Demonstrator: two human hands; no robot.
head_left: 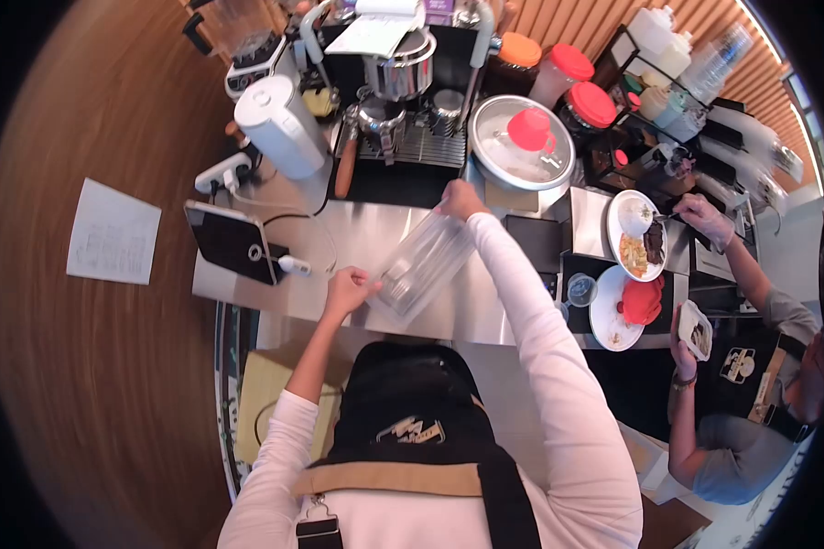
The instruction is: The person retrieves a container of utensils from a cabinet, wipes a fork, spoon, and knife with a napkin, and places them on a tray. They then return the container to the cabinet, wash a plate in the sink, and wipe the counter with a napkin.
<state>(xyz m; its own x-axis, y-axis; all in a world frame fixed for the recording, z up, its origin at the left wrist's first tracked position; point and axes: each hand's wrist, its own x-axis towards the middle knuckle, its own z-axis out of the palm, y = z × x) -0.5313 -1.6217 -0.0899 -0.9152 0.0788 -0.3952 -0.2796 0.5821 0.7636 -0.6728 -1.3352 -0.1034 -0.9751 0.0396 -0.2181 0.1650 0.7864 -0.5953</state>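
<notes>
A clear plastic bag [417, 265] with what looks like white cutlery inside lies slanted over the steel counter [339, 229]. My left hand [350, 291] pinches its lower left edge. At its upper right end my right hand [462, 199] is closed on the plastic, just in front of the espresso machine [407, 156]. The bag stretches between both hands.
A tablet [233, 240] and white kettle [282, 128] stand left. Right are a lidded bowl [523, 142], red-lidded jars [590, 105], a food plate [638, 236] and a plate with a red cloth [615, 316]. A gloved co-worker [751, 412] holds a small container.
</notes>
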